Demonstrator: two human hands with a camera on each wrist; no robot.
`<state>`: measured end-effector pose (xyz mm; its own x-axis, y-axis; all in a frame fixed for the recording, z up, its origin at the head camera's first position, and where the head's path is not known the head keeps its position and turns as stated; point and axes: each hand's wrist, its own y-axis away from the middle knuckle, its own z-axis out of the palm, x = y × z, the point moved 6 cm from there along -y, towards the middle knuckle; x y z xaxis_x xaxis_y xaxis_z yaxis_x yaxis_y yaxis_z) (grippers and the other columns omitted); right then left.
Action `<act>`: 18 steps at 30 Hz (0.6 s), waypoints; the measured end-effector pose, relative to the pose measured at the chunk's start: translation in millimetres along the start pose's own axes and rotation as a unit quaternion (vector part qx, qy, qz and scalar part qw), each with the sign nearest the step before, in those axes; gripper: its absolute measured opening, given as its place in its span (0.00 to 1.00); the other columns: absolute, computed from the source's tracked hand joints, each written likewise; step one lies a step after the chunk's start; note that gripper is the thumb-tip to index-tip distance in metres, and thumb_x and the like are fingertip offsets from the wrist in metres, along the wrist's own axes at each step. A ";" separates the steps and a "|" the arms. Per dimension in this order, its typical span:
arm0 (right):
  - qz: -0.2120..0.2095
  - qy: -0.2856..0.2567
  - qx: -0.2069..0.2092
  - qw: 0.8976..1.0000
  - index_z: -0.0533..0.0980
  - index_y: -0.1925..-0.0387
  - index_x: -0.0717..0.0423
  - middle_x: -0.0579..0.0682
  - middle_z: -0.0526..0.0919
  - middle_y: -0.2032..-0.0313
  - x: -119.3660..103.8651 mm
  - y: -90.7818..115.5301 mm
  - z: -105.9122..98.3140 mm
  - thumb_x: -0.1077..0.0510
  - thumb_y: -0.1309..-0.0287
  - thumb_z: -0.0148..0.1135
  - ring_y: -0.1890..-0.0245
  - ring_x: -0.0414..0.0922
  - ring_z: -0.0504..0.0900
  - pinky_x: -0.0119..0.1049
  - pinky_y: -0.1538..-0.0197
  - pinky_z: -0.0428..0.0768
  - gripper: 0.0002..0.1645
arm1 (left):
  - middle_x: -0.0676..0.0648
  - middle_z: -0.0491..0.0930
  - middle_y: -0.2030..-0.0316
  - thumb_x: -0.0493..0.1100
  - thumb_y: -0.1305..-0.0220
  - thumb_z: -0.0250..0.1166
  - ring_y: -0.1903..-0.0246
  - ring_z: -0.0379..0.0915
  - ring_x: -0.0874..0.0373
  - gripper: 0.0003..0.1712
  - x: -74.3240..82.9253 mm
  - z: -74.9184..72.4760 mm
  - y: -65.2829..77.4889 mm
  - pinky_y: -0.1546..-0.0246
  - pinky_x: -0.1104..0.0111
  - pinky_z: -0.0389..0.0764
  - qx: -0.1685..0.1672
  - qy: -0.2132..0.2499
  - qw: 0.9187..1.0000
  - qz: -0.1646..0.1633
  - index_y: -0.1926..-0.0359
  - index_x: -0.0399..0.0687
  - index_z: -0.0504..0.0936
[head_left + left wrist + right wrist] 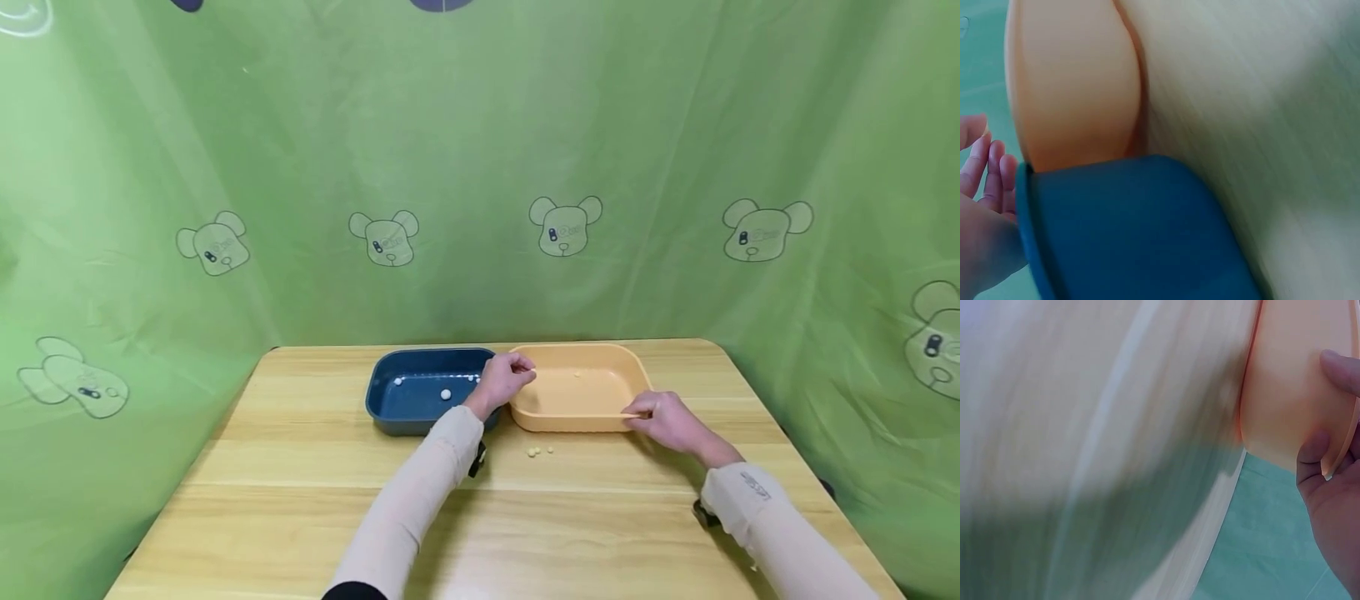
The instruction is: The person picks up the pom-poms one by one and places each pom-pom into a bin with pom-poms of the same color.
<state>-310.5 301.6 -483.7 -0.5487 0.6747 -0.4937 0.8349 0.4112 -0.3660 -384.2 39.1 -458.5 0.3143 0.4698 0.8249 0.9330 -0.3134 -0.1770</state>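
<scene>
My left hand (501, 382) reaches over the right end of the dark blue bin (397, 428) to the near-left rim of the orange bin (570, 423). Thumb and index fingertip pinch a tiny pale yellow ball (986, 130), mostly covered by the fingers. At the orange bin's front right corner, my right hand (667, 419) grips the rim; the right wrist view has its thumb (1340, 372) against the bin's outer wall. One small yellowish ball (577, 374) lies inside the orange bin. White balls of differing sizes, one larger ball (446, 394) among them, sit in the blue bin.
Three small yellow balls (537, 451) lie on the wooden table (525, 533) in front of the orange bin. Both bins stand side by side at the table's back edge. A green curtain (480, 283) printed with bear heads encloses the back and sides.
</scene>
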 end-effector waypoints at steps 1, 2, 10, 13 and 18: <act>0.000 0.001 0.000 1.000 0.86 0.72 0.51 0.39 0.83 0.72 -0.4 -0.1 0.0 0.65 0.53 0.71 0.70 0.36 0.79 0.35 0.65 0.78 0.07 | 0.52 0.81 0.70 0.38 0.40 0.66 0.69 0.73 0.65 0.03 -1.5 0.3 -0.9 0.67 0.76 0.74 0.001 -0.003 1.000 -0.002 0.65 0.43 0.83; 0.000 0.001 -0.001 1.000 0.86 0.72 0.51 0.39 0.83 0.72 -0.8 -0.1 -0.1 0.65 0.53 0.71 0.70 0.36 0.79 0.35 0.65 0.78 0.07 | 0.52 0.81 0.70 0.38 0.40 0.66 0.69 0.73 0.65 0.03 -2.6 0.4 -1.7 0.66 0.76 0.74 0.003 -0.006 1.000 -0.003 0.65 0.43 0.83; 0.004 -0.003 0.000 1.000 0.86 0.72 0.52 0.40 0.83 0.72 -0.6 0.7 -0.9 0.66 0.53 0.70 0.70 0.36 0.79 0.34 0.65 0.78 0.07 | 0.52 0.82 0.70 0.37 0.41 0.66 0.69 0.73 0.64 0.03 -4.7 0.8 -6.8 0.67 0.75 0.74 0.015 -0.006 1.000 -0.001 0.65 0.43 0.84; 0.003 -0.006 0.001 1.000 0.85 0.71 0.53 0.41 0.84 0.72 -0.5 0.2 -0.1 0.66 0.53 0.70 0.70 0.37 0.79 0.34 0.65 0.78 0.07 | 0.52 0.81 0.70 0.38 0.40 0.65 0.68 0.73 0.64 0.04 -6.6 1.2 -7.7 0.67 0.76 0.74 0.014 0.001 1.000 -0.010 0.65 0.43 0.84; 0.004 -0.002 -0.002 1.000 0.85 0.71 0.52 0.40 0.83 0.72 0.3 0.1 1.2 0.66 0.53 0.70 0.70 0.36 0.78 0.33 0.66 0.78 0.06 | 0.52 0.81 0.68 0.39 0.38 0.64 0.67 0.73 0.63 0.07 -10.0 1.8 -9.0 0.68 0.75 0.74 0.009 0.010 1.000 -0.023 0.61 0.43 0.85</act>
<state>-310.6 301.2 -484.8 -0.5425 0.6752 -0.4998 0.8392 0.4085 -0.3590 -395.4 38.7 -466.1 0.2667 0.4662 0.8435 0.9495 -0.2770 -0.1472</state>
